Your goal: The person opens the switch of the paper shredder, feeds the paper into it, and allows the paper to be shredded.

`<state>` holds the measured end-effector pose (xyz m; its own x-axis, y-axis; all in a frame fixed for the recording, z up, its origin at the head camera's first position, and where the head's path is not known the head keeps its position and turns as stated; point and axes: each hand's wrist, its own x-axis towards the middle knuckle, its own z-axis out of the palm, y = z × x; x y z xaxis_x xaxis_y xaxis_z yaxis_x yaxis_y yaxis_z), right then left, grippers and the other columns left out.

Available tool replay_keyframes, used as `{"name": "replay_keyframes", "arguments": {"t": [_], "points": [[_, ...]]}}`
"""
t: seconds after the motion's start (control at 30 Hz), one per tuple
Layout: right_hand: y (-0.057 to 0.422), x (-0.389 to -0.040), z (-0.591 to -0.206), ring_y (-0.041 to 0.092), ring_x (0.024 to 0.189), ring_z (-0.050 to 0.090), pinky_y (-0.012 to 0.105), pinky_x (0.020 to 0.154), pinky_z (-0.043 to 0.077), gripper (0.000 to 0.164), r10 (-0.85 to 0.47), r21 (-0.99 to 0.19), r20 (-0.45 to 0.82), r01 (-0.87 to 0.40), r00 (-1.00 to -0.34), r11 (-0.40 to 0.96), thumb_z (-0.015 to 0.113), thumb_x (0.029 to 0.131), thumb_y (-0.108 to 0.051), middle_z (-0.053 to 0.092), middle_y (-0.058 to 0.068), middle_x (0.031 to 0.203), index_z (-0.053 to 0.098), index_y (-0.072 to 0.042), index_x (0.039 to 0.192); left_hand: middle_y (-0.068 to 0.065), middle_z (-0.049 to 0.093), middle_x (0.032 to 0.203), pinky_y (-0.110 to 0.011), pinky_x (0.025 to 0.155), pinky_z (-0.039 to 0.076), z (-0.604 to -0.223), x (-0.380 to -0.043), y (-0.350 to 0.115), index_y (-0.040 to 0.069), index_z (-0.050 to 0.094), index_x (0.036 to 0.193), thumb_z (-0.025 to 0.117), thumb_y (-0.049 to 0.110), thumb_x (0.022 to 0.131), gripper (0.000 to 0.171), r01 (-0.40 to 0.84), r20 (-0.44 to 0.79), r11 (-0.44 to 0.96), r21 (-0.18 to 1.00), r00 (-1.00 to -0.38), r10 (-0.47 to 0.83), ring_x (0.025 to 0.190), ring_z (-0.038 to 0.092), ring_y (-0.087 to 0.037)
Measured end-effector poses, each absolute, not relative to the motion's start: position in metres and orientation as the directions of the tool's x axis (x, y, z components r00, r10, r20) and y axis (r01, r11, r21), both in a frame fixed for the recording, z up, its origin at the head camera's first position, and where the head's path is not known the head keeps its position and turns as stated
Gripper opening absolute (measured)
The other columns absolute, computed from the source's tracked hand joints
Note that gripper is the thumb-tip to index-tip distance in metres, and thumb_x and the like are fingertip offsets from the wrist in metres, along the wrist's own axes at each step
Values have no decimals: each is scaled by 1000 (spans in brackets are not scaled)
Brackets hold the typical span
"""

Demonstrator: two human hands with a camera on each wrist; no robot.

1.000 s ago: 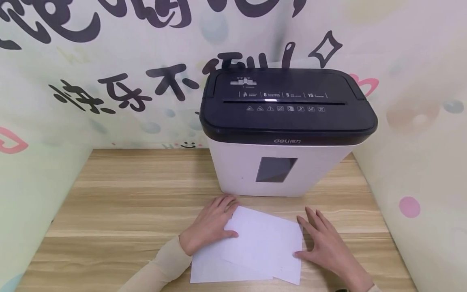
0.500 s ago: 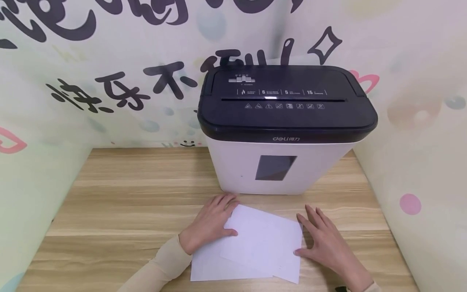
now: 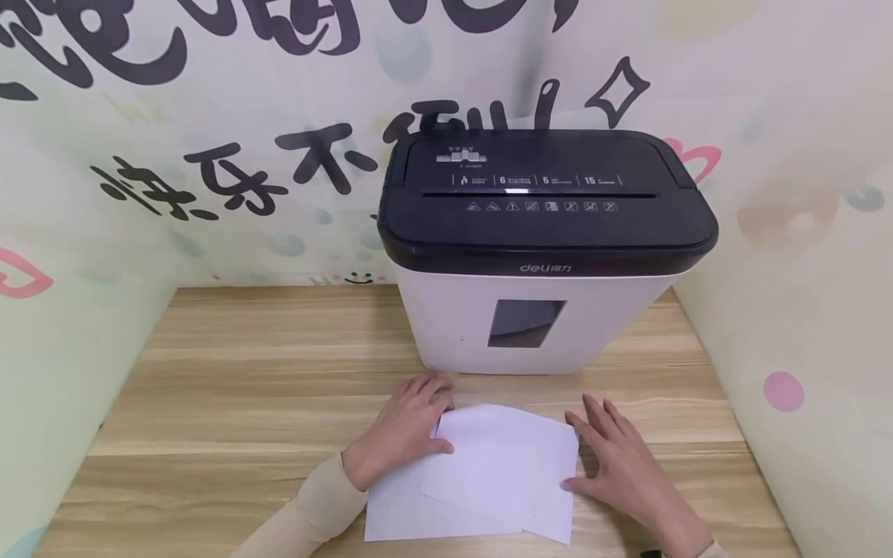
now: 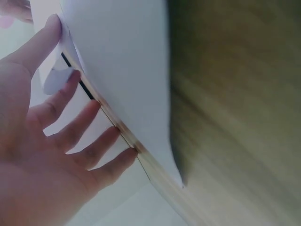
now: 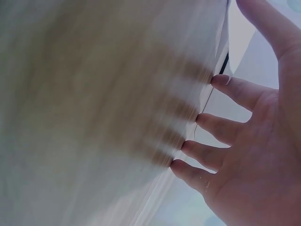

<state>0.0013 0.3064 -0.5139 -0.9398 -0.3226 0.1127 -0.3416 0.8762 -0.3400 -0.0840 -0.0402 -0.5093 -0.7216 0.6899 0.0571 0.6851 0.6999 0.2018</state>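
Two overlapping sheets of white paper lie on the table, an upper sheet (image 3: 502,465) askew over a lower sheet (image 3: 432,511). My left hand (image 3: 401,434) is at their left side, thumb on the upper sheet's edge, index fingertip by its far left corner. That corner bends up beside the index finger, and a curled white flap (image 4: 59,80) shows there in the left wrist view. My right hand (image 3: 617,469) rests at the right edge, thumb tip touching the paper, fingers spread, fingertips (image 5: 176,165) down on the table. Behind the paper stands a paper shredder (image 3: 460,325), white with a black top.
The shredder's feed slot (image 3: 593,195) runs across its black lid, with a lit spot near the middle. A dark window (image 3: 528,324) is in its front. Printed wall sheeting (image 3: 244,248) encloses the wood-grain table (image 3: 244,372) at the back and both sides.
The upper sheet's far left corner, flat before, now bends up by my left index finger, leaving a rounded far edge. Both hands stay nearly in place.
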Motion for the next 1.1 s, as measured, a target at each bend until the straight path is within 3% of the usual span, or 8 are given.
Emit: {"name": "replay_keyframes", "arguments": {"t": [0.2,0.6,0.73,0.93,1.1], "points": [[304,1,-515,57,133,35,67,103,32,88,-330,-352,125,-353,-936,867,89,61,-51,41,27,149,62,-8,133,-5,59,127,-48,108,40,-508,-83,-39,11,70,107,85,42,76,46,679,70,686,262,-722,688,124,52,-28],[305,-1,-517,57,131,37,66,103,34,80,-331,-354,160,-367,-930,860,91,63,-43,44,28,146,64,-8,130,-3,64,114,-45,103,44,-508,-85,-38,6,74,105,86,35,76,42,685,127,664,299,-719,684,115,57,-24],[305,-1,-517,55,131,39,65,102,37,67,-320,-394,176,-364,-931,844,92,66,-32,47,26,145,68,-8,123,-4,65,112,-43,101,46,-508,-85,-38,5,74,104,85,32,77,40,689,145,655,311,-715,684,111,59,-24],[304,-2,-516,50,132,42,62,103,39,35,-275,-481,170,-324,-946,815,91,69,-18,56,19,137,76,-11,101,-3,66,109,-42,99,47,-506,-86,-39,7,73,102,84,31,79,35,691,153,652,312,-714,684,109,60,-23],[305,-4,-514,37,120,57,49,92,52,18,-260,-523,223,-340,-940,781,89,70,-8,66,7,118,75,-16,79,-7,68,112,-43,98,48,-504,-85,-40,4,73,106,83,30,81,38,677,142,662,321,-725,674,109,62,-26]]}}
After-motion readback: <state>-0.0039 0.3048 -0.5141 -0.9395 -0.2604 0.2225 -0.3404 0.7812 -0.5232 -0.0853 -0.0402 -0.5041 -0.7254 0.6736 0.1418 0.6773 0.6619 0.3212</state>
